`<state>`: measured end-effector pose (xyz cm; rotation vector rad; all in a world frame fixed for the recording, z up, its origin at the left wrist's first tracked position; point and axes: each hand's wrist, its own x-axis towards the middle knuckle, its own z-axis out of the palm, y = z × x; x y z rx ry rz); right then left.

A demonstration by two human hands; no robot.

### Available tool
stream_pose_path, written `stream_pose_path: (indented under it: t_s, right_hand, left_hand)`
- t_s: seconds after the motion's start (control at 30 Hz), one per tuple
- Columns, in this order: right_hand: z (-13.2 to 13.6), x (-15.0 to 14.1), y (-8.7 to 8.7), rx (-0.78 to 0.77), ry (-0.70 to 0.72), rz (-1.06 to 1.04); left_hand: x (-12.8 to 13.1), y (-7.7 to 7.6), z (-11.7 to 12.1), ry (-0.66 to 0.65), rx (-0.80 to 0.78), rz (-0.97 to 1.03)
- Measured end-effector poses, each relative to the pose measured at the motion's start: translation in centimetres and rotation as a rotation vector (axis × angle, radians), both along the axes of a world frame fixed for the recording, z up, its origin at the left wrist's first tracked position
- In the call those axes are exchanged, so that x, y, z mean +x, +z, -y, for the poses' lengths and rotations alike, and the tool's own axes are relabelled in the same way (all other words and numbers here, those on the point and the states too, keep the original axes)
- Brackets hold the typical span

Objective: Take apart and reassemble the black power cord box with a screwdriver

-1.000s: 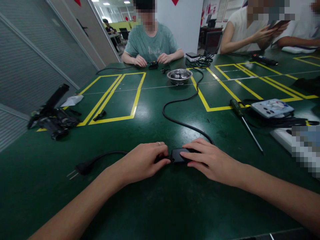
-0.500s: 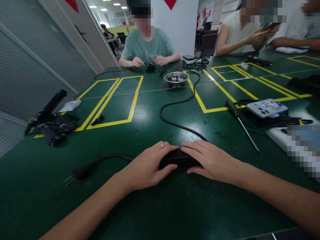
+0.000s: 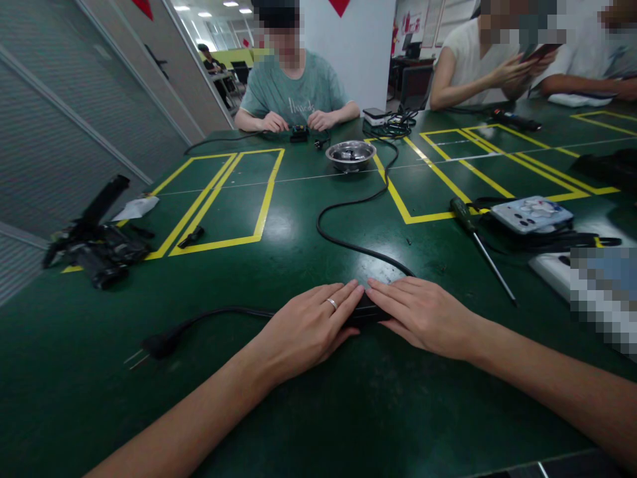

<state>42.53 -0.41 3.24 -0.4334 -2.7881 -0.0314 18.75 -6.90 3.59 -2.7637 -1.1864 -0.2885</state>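
A black power adapter (image 3: 371,311) lies on the green table, mostly covered by my hands. My left hand (image 3: 318,322), with a ring on one finger, grips its left part, fingers over the top and thumb along the near side. From the right, my right hand (image 3: 423,312) holds the other end the same way. The fingertips of both hands nearly meet over the middle. One black cord leads left to a two-pin plug (image 3: 159,345). Another black cable (image 3: 348,247) winds from behind my right hand towards the far side.
A screwdriver (image 3: 482,249) and a phone (image 3: 532,214) lie at right, near a white device (image 3: 552,272). Black tool parts (image 3: 102,249) sit at left. A metal bowl (image 3: 351,156) stands further back. Across the table a person (image 3: 298,93) handles a small black part.
My fingers have slid closer together over the adapter's middle, and both hands lie flatter on it. The adapter stays in place on the table.
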Motion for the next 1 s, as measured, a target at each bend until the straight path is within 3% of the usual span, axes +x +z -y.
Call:
stream_pose_path:
  t_s: [0.17, 0.23, 0.37, 0.47, 0.57, 0.73, 0.83, 1.0]
  right_hand:
    - [-0.8, 1.0, 1.0, -0.147, 0.042, -0.075]
    - [-1.6, 1.9, 1.8, -0.187, -0.036, -0.179]
    - [-4.1, 4.0, 3.0, -0.089, -0.503, -0.285]
    - [-6.4, 5.5, 3.1, 0.027, -0.837, -0.189]
    - [-7.9, 6.8, 2.3, 0.071, -1.042, -0.037]
    - [-8.8, 7.5, 0.6, -0.078, -1.103, 0.190]
    - [-8.9, 7.4, 0.1, -0.084, -1.093, 0.168]
    - [-8.7, 7.2, 0.3, -0.015, -1.171, 0.054]
  left_hand:
    - [-0.3, -0.2, 0.0, -0.005, 0.044, -0.017]
    - [-0.3, 0.0, 0.1, -0.024, 0.041, -0.025]
    - [0.0, 0.7, 0.3, -0.086, 0.004, -0.027]
    - [0.2, 0.9, 0.3, -0.090, -0.010, -0.011]
    - [0.2, 0.8, 0.2, -0.104, 0.033, 0.019]
    - [0.4, 0.6, 0.1, -0.161, 0.030, 0.025]
    - [0.7, 0.3, 0.2, -0.138, -0.060, -0.005]
    - [0.8, -0.2, 0.3, -0.136, -0.051, 0.018]
